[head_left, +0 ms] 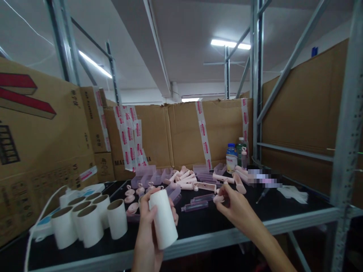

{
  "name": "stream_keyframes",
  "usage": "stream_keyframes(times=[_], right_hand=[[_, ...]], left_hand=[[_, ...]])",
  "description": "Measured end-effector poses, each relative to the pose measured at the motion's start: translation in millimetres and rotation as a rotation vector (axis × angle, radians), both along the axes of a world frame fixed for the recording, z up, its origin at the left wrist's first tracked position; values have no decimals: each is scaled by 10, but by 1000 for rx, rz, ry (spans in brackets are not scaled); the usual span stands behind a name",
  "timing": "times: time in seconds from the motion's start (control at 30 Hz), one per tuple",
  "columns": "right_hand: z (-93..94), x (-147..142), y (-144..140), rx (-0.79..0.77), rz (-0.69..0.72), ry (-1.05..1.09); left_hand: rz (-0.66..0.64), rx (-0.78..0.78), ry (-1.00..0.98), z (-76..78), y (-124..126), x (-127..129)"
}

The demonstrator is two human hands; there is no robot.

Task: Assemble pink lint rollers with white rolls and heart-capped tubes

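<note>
We grip a white tube in our left hand at lower centre, tilted over the desk edge. Our right hand pinches a small pink part just beside it. More white tubes stand at lower left.

Both hands, the left hand and the right hand, are bare, with no gloves, rings or watch; the forearms show no sleeves.

One head-worn view looks forward across the black shelf (close range) toward stacked cartons.
</note>
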State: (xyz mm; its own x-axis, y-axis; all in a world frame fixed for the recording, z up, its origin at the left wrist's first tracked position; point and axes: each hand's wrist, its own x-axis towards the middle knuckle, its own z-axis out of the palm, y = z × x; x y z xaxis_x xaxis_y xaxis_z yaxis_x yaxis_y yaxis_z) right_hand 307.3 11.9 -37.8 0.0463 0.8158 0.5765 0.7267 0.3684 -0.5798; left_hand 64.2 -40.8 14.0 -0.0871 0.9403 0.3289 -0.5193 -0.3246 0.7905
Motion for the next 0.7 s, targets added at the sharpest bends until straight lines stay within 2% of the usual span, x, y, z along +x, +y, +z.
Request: stream_keyframes(times=[0.17, 0.33, 0.43, 0.53, 0.7], right_hand=[[229, -311, -353, 97, 268, 198], [276, -552, -580, 22, 465, 347], [240, -620, -577, -23, 536, 509], [199, -688, -545, -21, 549, 667], [123, -847, -551, 3, 593, 809]], left_hand=[[54, -22, 0, -102, 72, 38], [146, 26, -5, -194, 87, 126], [200, 26, 6, -208, 73, 158], [235, 31, -4, -206, 64, 178], [267, 55, -39, -202, 48, 180]])
